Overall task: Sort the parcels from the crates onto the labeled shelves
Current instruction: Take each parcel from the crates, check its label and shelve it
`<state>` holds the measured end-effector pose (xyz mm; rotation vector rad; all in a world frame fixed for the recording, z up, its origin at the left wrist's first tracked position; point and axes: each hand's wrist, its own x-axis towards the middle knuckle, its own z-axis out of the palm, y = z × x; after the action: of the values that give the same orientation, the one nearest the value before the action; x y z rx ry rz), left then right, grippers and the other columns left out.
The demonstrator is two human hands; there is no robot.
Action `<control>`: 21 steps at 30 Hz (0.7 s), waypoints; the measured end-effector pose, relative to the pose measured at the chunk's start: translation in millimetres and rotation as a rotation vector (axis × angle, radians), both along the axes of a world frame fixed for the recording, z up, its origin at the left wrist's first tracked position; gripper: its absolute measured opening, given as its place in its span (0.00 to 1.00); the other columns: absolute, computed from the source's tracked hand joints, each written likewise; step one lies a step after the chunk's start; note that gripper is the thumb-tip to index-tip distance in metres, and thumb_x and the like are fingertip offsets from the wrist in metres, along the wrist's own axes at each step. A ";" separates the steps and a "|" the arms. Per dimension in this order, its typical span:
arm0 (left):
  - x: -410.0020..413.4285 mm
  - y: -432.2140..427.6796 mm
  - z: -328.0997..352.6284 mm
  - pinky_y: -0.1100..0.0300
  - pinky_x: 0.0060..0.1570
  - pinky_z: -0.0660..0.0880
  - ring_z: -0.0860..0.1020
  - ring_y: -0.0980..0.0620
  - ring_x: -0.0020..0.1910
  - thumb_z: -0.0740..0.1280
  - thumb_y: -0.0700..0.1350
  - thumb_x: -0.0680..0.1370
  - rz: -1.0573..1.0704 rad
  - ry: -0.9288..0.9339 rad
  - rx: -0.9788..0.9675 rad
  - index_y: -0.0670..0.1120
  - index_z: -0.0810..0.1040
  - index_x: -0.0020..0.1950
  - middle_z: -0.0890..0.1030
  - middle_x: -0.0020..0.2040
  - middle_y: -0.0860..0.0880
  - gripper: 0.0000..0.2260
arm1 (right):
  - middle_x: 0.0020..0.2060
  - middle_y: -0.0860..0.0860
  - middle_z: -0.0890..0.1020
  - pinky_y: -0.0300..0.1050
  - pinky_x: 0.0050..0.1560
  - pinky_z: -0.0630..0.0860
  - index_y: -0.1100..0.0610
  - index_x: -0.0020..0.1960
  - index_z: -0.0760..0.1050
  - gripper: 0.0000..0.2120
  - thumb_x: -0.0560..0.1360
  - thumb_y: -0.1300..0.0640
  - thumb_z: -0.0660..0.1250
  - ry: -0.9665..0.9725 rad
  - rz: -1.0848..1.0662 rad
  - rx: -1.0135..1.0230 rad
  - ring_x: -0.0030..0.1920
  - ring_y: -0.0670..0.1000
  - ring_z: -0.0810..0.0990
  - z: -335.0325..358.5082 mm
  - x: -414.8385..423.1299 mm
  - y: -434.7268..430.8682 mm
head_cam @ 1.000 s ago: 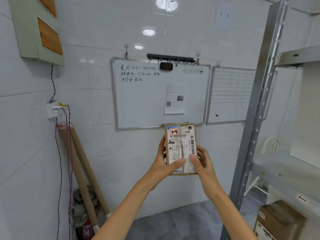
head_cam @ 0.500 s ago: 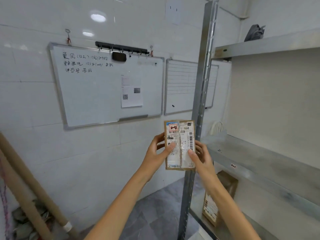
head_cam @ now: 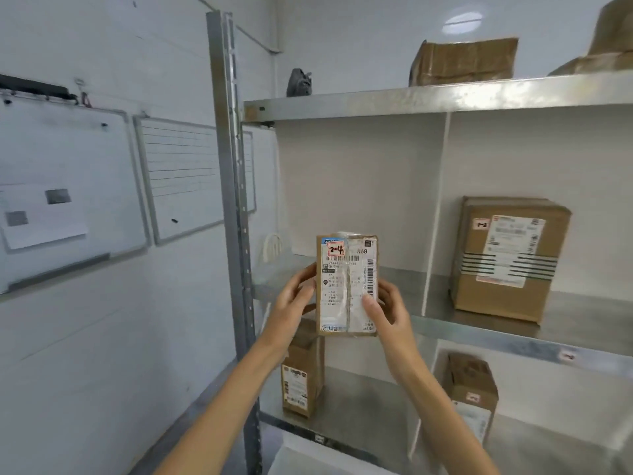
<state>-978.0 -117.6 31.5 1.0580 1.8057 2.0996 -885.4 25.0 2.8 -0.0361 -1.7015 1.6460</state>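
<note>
Upright, brown parcel (head_cam: pixel 347 286), red "2-4" sticker

Bright even light, lamp glare on the rear wall (head_cam: pixel 462 22), soft blur, wide-angle bowing at edges.

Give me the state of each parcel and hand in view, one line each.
Held parcel: upright, in the air, face marked 2-4 toward the camera.
Left hand: grips the parcel's left edge.
Right hand: grips its right edge, thumb on its front.
Large box: resting taped shut on middle shelf.
Lower-left box: standing upright on lower shelf.
</note>
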 end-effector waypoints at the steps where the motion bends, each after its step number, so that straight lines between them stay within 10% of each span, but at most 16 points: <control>1: 10.2 12.5 -1.5 0.67 0.48 0.77 0.78 0.64 0.55 0.58 0.49 0.80 -0.069 -0.004 -0.016 0.57 0.71 0.63 0.80 0.57 0.59 0.13 | 0.58 0.48 0.80 0.52 0.58 0.78 0.48 0.63 0.70 0.21 0.71 0.46 0.69 -0.010 -0.063 -0.005 0.59 0.50 0.79 -1.7 19.8 7.1; 21: 291.7 204.2 -20.8 0.55 0.59 0.76 0.77 0.55 0.60 0.61 0.46 0.79 -0.865 -0.001 -0.083 0.53 0.72 0.65 0.78 0.62 0.52 0.14 | 0.57 0.48 0.81 0.52 0.56 0.79 0.47 0.63 0.71 0.21 0.71 0.46 0.70 -0.033 -0.829 -0.110 0.59 0.50 0.79 -25.0 374.7 84.4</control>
<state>-686.4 86.5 10.7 1.4553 1.0914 1.4704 -510.8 109.5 -22.1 -0.7233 -1.3349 1.0973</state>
